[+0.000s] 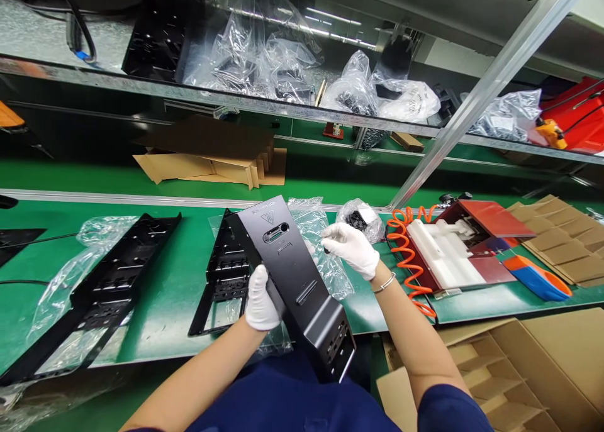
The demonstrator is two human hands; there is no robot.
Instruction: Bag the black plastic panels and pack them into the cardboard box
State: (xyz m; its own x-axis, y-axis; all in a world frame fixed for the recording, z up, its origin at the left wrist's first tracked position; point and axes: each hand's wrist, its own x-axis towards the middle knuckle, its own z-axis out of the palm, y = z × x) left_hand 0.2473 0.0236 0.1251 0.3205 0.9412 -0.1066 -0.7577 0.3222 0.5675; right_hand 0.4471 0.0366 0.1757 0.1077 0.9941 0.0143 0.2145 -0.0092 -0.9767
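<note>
My left hand (262, 300), in a white glove, grips the edge of a long black plastic housing (297, 262) tilted up off the bench in front of my body. The housing shows a slot with a round hole near its top, a printed triangle and rows of cut-outs at its lower end. My right hand (352, 248), also gloved, is raised just right of the housing. Its fingers pinch a small black piece (326, 250) too small to name. Behind the housing lies another black housing (226, 268), partly hidden, and a third black housing (113, 287) rests at the left.
Clear plastic bags (361, 218) lie behind my right hand. To the right stand a red and white fixture (448, 249), a coiled orange air hose (406, 249) and a blue-orange ring (538, 278). Cardboard dividers (500, 375) fill a box at lower right. A shelf (283, 105) runs overhead.
</note>
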